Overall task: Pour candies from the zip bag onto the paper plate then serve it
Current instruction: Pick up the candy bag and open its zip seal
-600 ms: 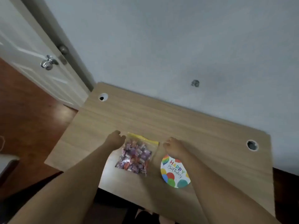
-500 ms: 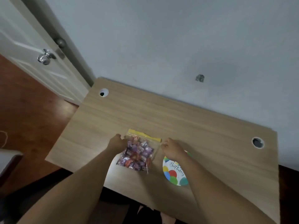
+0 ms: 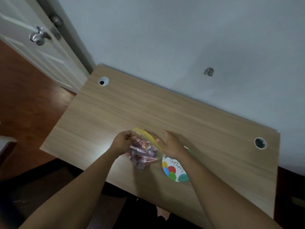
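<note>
The zip bag [image 3: 145,149] of candies [image 3: 142,151] sits just below the middle of the frame, lifted off the worktop [image 3: 132,113] between two hands, its yellow seal strip tilted up toward the far side. Nearest the camera, two bare forearms rise from the bottom edge. The one paper plate [image 3: 175,171], printed with coloured dots and a birthday greeting, lies flat near the front edge of the worktop, right of the bag and partly under the right wrist; it probably waits there so the pour is short. The left hand [image 3: 122,144] has its fingers closed on the bag's left top corner, seemingly to steady it while the seal is opened. The right hand [image 3: 171,144] is at the right end of the strip with its fingers spread loosely; whether they pinch the plastic cannot be told. The seal appears unopened, though blur hides detail. The candies are too many and too blurred to count. Farther off are two round cable holes, one at upper left [image 3: 104,81] and one at right [image 3: 260,142], then the wall and one door [image 3: 24,38] at upper left.
</note>
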### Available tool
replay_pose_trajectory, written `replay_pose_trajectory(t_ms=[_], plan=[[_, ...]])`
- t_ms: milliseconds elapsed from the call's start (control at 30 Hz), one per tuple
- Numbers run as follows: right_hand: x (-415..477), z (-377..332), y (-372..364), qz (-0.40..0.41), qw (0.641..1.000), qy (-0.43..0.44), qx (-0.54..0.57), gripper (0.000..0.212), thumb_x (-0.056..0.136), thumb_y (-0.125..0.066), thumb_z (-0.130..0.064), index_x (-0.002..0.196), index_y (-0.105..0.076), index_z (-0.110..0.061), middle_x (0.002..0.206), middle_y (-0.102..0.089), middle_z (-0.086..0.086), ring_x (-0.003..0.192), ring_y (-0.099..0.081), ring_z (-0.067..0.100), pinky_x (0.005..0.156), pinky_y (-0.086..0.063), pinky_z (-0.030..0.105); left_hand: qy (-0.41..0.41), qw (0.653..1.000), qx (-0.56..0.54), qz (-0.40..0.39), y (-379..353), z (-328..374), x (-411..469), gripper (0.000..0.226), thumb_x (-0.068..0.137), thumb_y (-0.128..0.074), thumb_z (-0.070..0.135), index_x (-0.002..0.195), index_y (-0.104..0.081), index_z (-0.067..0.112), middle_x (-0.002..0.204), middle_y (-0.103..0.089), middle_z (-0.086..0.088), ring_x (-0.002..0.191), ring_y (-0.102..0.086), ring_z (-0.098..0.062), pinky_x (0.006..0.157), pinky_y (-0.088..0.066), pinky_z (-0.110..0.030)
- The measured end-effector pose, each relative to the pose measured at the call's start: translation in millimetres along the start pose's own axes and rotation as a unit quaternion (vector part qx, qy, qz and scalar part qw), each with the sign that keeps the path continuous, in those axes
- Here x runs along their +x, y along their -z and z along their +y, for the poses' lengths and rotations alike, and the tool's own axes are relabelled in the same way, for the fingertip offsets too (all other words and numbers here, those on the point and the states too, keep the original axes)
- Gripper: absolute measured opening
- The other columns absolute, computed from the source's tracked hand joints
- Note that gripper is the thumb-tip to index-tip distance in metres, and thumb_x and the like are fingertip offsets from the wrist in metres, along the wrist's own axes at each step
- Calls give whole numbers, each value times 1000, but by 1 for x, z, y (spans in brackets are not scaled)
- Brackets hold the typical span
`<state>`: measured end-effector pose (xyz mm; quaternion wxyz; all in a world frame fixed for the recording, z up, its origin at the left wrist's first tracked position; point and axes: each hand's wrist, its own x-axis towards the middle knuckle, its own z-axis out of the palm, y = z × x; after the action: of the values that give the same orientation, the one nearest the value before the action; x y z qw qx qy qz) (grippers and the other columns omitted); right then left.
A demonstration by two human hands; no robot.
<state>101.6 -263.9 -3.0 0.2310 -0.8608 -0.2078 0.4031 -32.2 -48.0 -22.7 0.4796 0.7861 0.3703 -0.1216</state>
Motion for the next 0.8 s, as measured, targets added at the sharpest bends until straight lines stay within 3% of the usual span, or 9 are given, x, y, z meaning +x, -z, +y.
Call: replay_pose_trajectory(t_ms=[133, 200, 300, 367, 433, 533, 600, 700, 800], plan=[[-14, -4, 9, -75, 997, 9, 11, 44, 104, -66, -46, 141, -70, -20, 142, -73, 4, 130, -69, 21, 100, -50, 28, -47, 999, -20, 0, 5, 2, -20, 34, 99, -73, 12, 85, -77, 43, 91, -76, 7, 85, -69, -9, 79, -51, -22], [-20, -4, 4, -80, 996, 13, 27, 32, 103, -70, -43, 125, -79, -21, 125, -80, 2, 108, -74, 17, 91, -54, 29, -54, 998, -36, 13, 6, 1, -33, 36, 98, -75, 16, 83, -76, 48, 94, -76, 8, 86, -70, -7, 81, -51, -23], [-28, -5, -6, -61, 993, -2, 99, 10, 99, -78, -32, 99, -79, -22, 91, -78, -2, 79, -69, 13, 80, -59, 34, -54, 996, -68, 26, 4, -6, -48, 27, 98, -75, 16, 93, -77, 43, 94, -79, 14, 86, -71, 3, 81, -52, -23], [-31, -7, -15, -59, 989, -17, 137, 11, 95, -82, -25, 86, -75, -26, 80, -73, -2, 69, -64, 13, 78, -59, 40, -40, 994, -89, 39, 4, -7, -59, 25, 98, -73, 16, 116, -78, 32, 113, -80, 9, 104, -74, -7, 96, -57, -29], [-36, -12, -22, -53, 989, -16, 136, 20, 94, -82, -19, 79, -72, -29, 76, -71, -1, 62, -62, 10, 72, -54, 33, -14, 993, -96, 71, 4, -5, -74, 35, 99, -73, 22, 134, -72, 20, 126, -73, 2, 113, -71, -17, 101, -56, -34], [-43, -17, -35, -37, 990, -14, 139, 25, 92, -83, -13, 77, -70, -28, 71, -69, -2, 55, -58, 5, 62, -46, 25, 58, 983, -123, 125, -2, -6, -94, 29, 98, -71, 37, 119, -70, 18, 118, -73, 4, 104, -74, -20, 94, -60, -41], [-48, -22, -42, -31, 990, -17, 140, 22, 91, -85, -13, 79, -71, -27, 75, -73, 0, 60, -61, 7, 65, -48, 26, 92, 973, -187, 97, -8, -9, -104, 25, 96, -68, 44, 104, -70, 21, 108, -79, -1, 100, -79, -24, 93, -65, -51], [-55, -25, -52, -27, 994, -11, 106, 16, 91, -84, -18, 84, -76, -29, 94, -84, 10, 79, -69, 14, 84, -56, 33, 112, 959, -258, 33, -19, -6, -116, 21, 99, -65, 37, 96, -72, 17, 105, -82, -12, 100, -81, -30, 90, -67, -53], [-63, -25, -58, -38, 996, 14, 81, 7, 94, -82, -21, 89, -80, -26, 86, -80, 4, 78, -67, 13, 78, -53, 29, 109, 949, -294, 25, -32, -1, -126, 25, 101, -67, 37, 95, -74, 14, 107, -81, -17, 102, -80, -33, 86, -68, -53]])
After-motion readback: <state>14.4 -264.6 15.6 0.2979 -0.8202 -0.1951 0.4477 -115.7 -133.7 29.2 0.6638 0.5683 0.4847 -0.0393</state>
